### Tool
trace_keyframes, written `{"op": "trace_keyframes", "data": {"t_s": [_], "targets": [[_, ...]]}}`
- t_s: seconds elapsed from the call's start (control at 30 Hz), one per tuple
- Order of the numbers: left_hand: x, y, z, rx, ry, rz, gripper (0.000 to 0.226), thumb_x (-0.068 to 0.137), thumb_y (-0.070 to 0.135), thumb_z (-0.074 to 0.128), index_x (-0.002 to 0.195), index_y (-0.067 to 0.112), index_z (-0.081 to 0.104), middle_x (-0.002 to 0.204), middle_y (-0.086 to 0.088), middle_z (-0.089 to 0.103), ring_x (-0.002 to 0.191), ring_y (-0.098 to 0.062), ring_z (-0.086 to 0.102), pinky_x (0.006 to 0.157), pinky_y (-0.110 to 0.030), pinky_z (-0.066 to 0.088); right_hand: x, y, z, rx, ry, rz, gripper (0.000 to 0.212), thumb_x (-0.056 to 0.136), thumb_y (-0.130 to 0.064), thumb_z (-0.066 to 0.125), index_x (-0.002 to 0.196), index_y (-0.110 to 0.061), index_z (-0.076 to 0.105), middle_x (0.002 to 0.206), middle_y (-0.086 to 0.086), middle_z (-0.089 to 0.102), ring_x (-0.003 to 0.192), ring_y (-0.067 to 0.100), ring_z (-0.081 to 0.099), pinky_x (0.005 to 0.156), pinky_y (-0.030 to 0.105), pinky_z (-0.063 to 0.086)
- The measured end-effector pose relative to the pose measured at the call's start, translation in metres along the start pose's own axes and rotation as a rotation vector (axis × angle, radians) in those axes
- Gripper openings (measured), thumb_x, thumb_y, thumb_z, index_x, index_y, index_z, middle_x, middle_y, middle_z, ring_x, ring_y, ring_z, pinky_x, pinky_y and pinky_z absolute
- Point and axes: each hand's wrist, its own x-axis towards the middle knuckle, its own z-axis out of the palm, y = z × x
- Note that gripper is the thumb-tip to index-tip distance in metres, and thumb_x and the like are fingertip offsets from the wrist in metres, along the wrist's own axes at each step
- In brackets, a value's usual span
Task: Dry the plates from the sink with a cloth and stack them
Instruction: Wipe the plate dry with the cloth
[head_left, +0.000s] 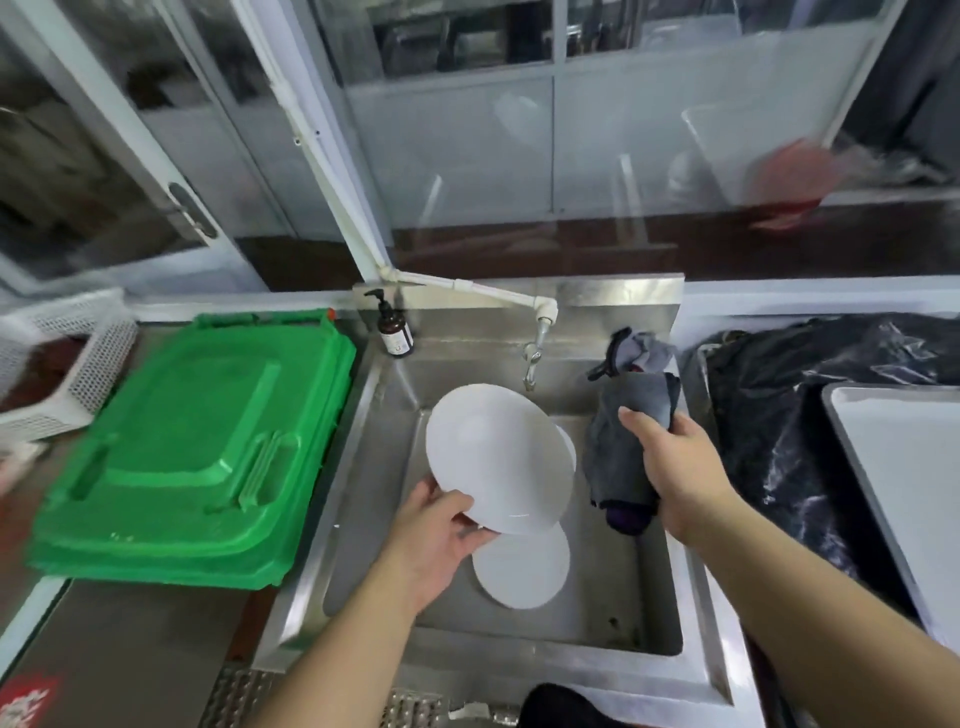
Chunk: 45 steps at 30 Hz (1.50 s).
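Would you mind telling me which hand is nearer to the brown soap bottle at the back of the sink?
Left. The left hand, gripping a white plate, sits below the soap bottle; the right hand, holding the grey cloth, is farther right.

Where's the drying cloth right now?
In the head view the grey cloth is gripped in the right hand, hanging over the right side of the sink, just right of the plate the left hand holds.
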Motion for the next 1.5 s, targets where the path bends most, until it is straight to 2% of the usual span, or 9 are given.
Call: {"op": "trace_keyframes", "data": {"t_s": [0.13, 0.23, 0.37, 0.53, 0.63, 0.8, 1.07, 1.2, 1.5], "targets": [[-0.013, 0.023, 0.022, -0.026, -0.079, 0.095, 0.046, 0.093, -0.016, 0.055, 0.131, 0.010, 0.058, 0.123, -0.019, 0.072, 0.102, -0.042, 0.074, 0.082, -0.060, 0.062, -0.019, -0.031, 0.023, -0.268, 0.026, -0.333, 0.002, 0.090, -0.046, 0.066, 0.091, -0.048, 0.066, 0.085, -0.020, 0.074, 0.083, 0.007, 0.070, 0.074, 0.035, 0.058], [-0.023, 0.038, 0.037, 0.006, -0.161, 0.142, 0.043, 0.092, -0.015, 0.056, 0.128, 0.007, 0.059, 0.123, -0.022, 0.071, 0.099, -0.038, 0.075, 0.079, -0.054, 0.063, -0.033, -0.043, 0.044, -0.574, -0.030, -0.568, 0.017, 0.099, -0.052, 0.060, 0.095, -0.036, 0.062, 0.081, -0.014, 0.072, 0.078, 0.005, 0.066, 0.064, 0.028, 0.052], [-0.035, 0.060, 0.058, 0.094, -0.287, 0.240, 0.053, 0.094, -0.015, 0.051, 0.137, 0.016, 0.056, 0.125, -0.017, 0.073, 0.110, -0.038, 0.073, 0.078, -0.050, 0.062, -0.044, -0.046, 0.070, -1.087, -0.125, -0.781, 0.056, 0.099, -0.058, 0.057, 0.144, -0.024, 0.060, 0.155, -0.001, 0.056, 0.140, 0.029, 0.050, 0.114, 0.039, 0.040], [-0.039, 0.089, 0.065, 0.156, -0.338, 0.335, 0.067, 0.092, -0.018, 0.050, 0.128, 0.037, 0.064, 0.133, -0.013, 0.070, 0.121, -0.040, 0.067, 0.087, -0.059, 0.060, -0.043, -0.071, 0.071, -0.895, -0.362, -0.758, 0.058, 0.105, -0.061, 0.035, 0.154, -0.034, 0.050, 0.165, -0.016, 0.034, 0.155, 0.004, 0.021, 0.128, 0.034, 0.015], [-0.039, 0.095, 0.063, 0.122, -0.369, 0.329, 0.066, 0.087, -0.014, 0.053, 0.120, 0.041, 0.071, 0.132, -0.014, 0.070, 0.121, -0.041, 0.067, 0.088, -0.061, 0.060, -0.033, -0.081, 0.071, -1.025, -0.273, -0.761, 0.048, 0.111, -0.044, 0.042, 0.159, -0.040, 0.041, 0.175, -0.007, 0.020, 0.162, 0.017, 0.009, 0.131, 0.034, 0.004], [-0.039, 0.104, 0.071, 0.088, -0.424, 0.385, 0.068, 0.083, -0.009, 0.057, 0.131, 0.038, 0.066, 0.136, -0.013, 0.068, 0.122, -0.038, 0.068, 0.086, -0.055, 0.060, -0.042, -0.080, 0.089, -0.949, -0.200, -0.787, 0.051, 0.115, -0.036, 0.037, 0.165, -0.031, 0.030, 0.161, -0.022, 0.013, 0.156, 0.005, -0.001, 0.102, -0.004, -0.022], [-0.040, 0.122, 0.072, 0.112, -0.444, 0.381, 0.065, 0.098, -0.017, 0.047, 0.134, 0.033, 0.065, 0.127, -0.014, 0.074, 0.114, -0.034, 0.073, 0.080, -0.038, 0.063, -0.081, -0.058, 0.100, -0.678, -0.390, -0.578, 0.058, 0.108, -0.054, 0.043, 0.162, -0.051, 0.024, 0.170, -0.031, 0.001, 0.155, -0.010, -0.012, 0.131, 0.031, -0.001], [-0.045, 0.121, 0.071, 0.183, -0.481, 0.374, 0.062, 0.100, -0.013, 0.047, 0.141, 0.031, 0.059, 0.131, -0.016, 0.071, 0.116, -0.037, 0.071, 0.080, -0.044, 0.062, -0.075, -0.081, 0.104, -0.697, -0.468, -0.763, 0.048, 0.113, -0.040, 0.037, 0.160, -0.046, 0.028, 0.172, -0.026, 0.008, 0.156, -0.010, -0.010, 0.131, 0.027, -0.003], [-0.054, 0.123, 0.081, 0.064, -0.518, 0.411, 0.068, 0.082, -0.007, 0.058, 0.133, 0.036, 0.066, 0.137, -0.013, 0.067, 0.122, -0.040, 0.066, 0.088, -0.056, 0.060, -0.019, -0.149, 0.126, -0.915, -0.139, -0.959, 0.053, 0.115, -0.039, 0.030, 0.167, -0.036, 0.021, 0.177, -0.010, 0.005, 0.163, 0.014, -0.008, 0.132, 0.041, -0.003]]}}
